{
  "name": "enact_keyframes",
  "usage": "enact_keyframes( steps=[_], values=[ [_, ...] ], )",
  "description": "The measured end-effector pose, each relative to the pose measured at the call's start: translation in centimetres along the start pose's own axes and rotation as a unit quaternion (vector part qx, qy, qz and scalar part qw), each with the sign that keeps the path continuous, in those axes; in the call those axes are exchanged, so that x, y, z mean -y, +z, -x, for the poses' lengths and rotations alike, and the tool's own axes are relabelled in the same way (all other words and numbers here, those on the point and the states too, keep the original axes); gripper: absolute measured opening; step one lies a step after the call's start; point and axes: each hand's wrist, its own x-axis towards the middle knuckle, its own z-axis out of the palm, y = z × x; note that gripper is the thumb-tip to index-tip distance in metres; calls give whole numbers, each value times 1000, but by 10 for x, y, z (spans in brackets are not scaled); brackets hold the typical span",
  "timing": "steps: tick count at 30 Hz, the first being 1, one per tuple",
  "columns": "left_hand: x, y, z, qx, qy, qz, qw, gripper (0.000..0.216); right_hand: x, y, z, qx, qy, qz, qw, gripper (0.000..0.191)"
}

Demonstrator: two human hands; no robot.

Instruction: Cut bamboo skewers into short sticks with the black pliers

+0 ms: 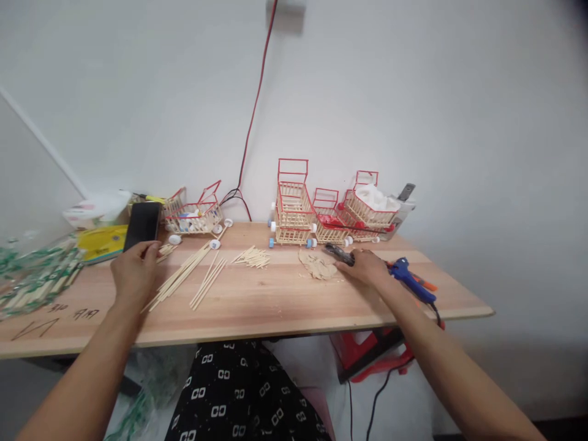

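Note:
My left hand [134,269] rests on the wooden table [257,306], its fingers curled against a black phone [143,224] that stands tilted up. Long thin wooden sticks [186,272] lie just right of that hand. My right hand [365,268] lies on the table with its fingers closed on a dark tool [339,253], beside a small heap of wood scraps [318,266]. A fan of short sticks [252,256] lies between the two hands.
Small stick carts with red frames [294,208] [195,214] stand at the wall. A blue glue gun [411,278] and an orange-handled tool lie at the right. Packets of sticks [32,272] and a yellow pack [101,242] are at the left. A red cable [257,104] runs up the wall.

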Motion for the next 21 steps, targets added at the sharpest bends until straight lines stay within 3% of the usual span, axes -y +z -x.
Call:
enact_keyframes(
  steps=[9,17,21],
  values=[
    [-2,-2,0,3,1,-4,1000,40,22,9,-2,1,23,27,999,65],
    [-5,-5,1,10,3,-24,1000,36,35,31,12,-94,22,13,995,67],
    [-5,-6,2,12,5,-22,1000,35,35,38,14,-106,18,11,994,70]
  ],
)
